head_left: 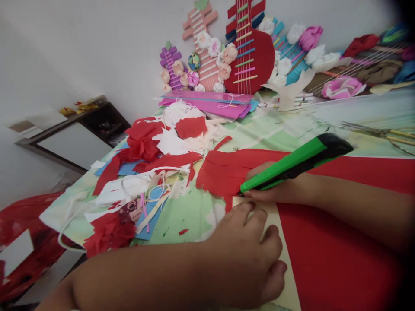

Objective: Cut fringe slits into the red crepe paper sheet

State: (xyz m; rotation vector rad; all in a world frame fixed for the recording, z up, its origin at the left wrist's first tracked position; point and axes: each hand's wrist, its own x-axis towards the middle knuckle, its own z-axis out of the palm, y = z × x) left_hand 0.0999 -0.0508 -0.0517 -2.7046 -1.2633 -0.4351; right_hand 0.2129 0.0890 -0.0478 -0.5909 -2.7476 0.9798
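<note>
A green box cutter with a black end (292,166) is held in my right hand (288,190), its tip down at the top corner of a cream card (285,250). The fingers of my right hand wrap round it from beneath and behind. My left hand (249,250) presses down on the cream card, with the fingers bent a little and apart, holding nothing. Under the card and to its right spreads a large red sheet (327,255). A rough-edged red piece (223,172) lies just past the cutter's tip.
Red and white paper scraps (142,144), string and a white cable (65,233) litter the table's left side. Scissors (389,134) lie at the right. Craft instruments with paper flowers, including a red one (249,60), lean on the wall. A red plastic bag (29,237) sits lower left.
</note>
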